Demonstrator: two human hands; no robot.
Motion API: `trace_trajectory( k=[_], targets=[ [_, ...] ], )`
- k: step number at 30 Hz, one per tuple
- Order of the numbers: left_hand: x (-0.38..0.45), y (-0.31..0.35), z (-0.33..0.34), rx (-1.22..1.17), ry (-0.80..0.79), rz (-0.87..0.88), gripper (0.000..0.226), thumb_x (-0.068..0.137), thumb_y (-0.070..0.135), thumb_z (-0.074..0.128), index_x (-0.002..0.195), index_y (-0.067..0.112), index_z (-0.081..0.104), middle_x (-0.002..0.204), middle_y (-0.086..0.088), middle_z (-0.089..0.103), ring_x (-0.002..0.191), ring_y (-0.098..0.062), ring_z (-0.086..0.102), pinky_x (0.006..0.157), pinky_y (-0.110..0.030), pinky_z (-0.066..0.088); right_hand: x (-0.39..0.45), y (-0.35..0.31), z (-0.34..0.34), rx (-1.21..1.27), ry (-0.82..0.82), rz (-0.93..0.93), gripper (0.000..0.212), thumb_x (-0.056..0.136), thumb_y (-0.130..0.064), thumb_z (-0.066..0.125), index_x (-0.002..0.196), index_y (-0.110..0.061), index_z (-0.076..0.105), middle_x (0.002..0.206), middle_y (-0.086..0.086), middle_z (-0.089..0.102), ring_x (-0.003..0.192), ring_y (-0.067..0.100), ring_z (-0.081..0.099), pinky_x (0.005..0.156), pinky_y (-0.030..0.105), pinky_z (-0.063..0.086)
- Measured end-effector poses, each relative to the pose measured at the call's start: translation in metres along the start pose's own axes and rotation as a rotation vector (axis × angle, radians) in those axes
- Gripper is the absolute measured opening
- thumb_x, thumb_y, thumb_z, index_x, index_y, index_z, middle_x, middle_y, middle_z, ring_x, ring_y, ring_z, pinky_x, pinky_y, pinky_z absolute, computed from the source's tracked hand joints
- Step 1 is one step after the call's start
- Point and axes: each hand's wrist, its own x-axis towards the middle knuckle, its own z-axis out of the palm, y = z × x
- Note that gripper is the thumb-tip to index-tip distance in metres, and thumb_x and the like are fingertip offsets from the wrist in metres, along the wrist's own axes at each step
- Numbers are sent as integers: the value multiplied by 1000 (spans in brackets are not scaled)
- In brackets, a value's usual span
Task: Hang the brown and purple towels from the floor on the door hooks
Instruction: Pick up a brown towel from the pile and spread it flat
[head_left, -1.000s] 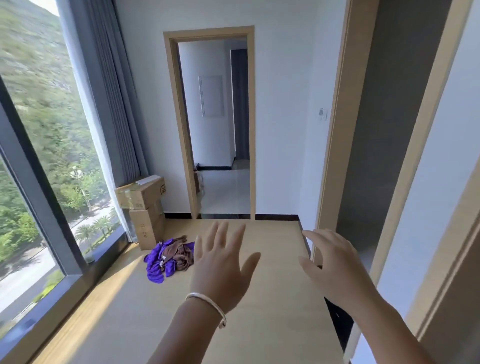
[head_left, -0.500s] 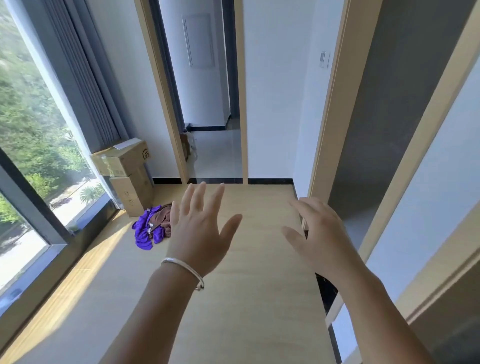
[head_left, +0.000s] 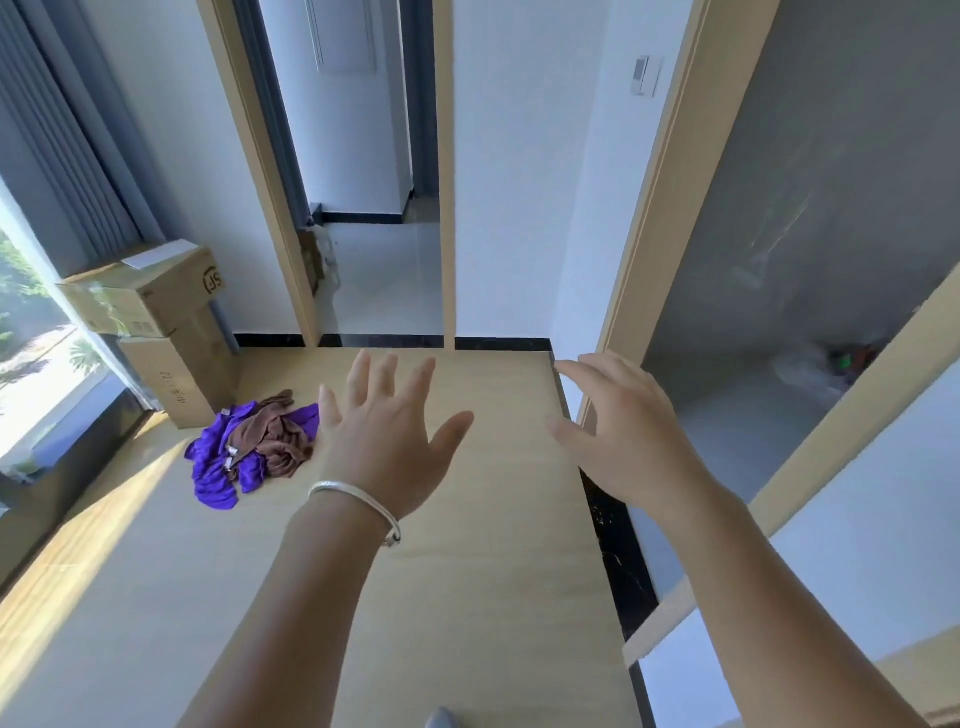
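Both hands out in front, empty — towels in a heap on the floor.

The left hand (head_left: 382, 441), a bracelet (head_left: 358, 506) on its wrist, has its fingers spread and holds nothing; the right hand (head_left: 626, 431) is loosely open, also holding nothing. The brown towel (head_left: 275, 436) lies crumpled on top of the purple towel (head_left: 213, 467) on the wooden floor (head_left: 467, 597), just beside stacked cardboard boxes (head_left: 166, 332) near the window.

Floor (head_left: 467, 597): pale wood boards, sunlit strip at lower left.
Window (head_left: 31, 338): far left, grey curtain (head_left: 67, 156) above.
Cardboard boxes (head_left: 166, 322): stacked, left of centre.
Doorway (head_left: 363, 208): upper centre, tiled room beyond.
Walls (head_left: 509, 182): white, black skirting.
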Motion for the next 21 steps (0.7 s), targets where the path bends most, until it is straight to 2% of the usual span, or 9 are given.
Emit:
trace_trajectory(
  k=[5,10,15,21],
  targets=[
    [79,-37,7,-19,8,-8,72,88,71,27,150,36,14,160,0,15,148,-23,-3,117,-57,5,86,-8,26,-25,-37,8,54,90,-41,56,141,-25,44,144,-5,41,143,17,23,116,41,20],
    [144,-60,15,-6,-39,11,74,89,71,28,151,37,9,161,-1,10,149,-23,-5,117,-55,4,145,-7,55,-21,-41,34,53,91,-40,56,140,-25,45,141,-4,44,143,19,23,114,40,19],
    [200,-70,21,8,-49,33,74,89,70,29,151,36,11,161,-2,10,148,-23,-5,117,-54,2,189,9,75,5,-68,79,56,91,-41,56,143,-27,41,147,-5,39,143,17,22,117,42,20],
    [271,-73,41,38,-78,21,73,89,70,30,151,36,12,160,-1,12,148,-22,-4,117,-53,3,255,38,95,41,-80,101,60,88,-38,61,143,-27,39,144,-5,40,138,15,24,114,36,21]
  ],
)
